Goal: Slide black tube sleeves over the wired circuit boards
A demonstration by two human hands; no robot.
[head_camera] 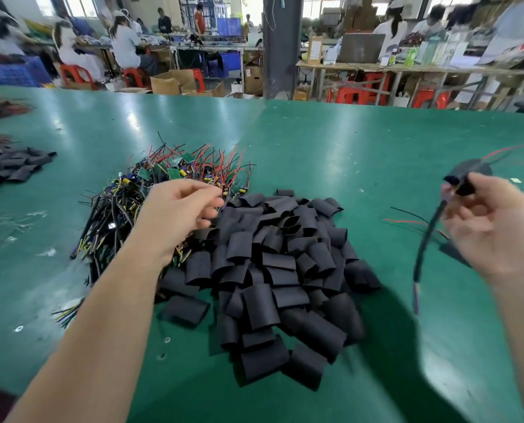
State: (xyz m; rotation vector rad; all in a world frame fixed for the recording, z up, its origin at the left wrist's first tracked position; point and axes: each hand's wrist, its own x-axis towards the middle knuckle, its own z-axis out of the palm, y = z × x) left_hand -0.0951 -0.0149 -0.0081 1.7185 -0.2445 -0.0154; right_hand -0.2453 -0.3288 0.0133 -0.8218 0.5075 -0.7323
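Two hands working beside sleeve pile [273, 264].
Left hand [181, 209] is hovering loosely curled, empty, over boards [163, 175] at 10 o'clock; right hand [492, 221] is pinching sleeved board [465, 183] at 3 o'clock.

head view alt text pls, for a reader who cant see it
A person's right hand holds a black sleeved piece with wires trailing, above a green table, while the left hand reaches toward a heap of wired circuit boards beside a pile of black tube sleeves.
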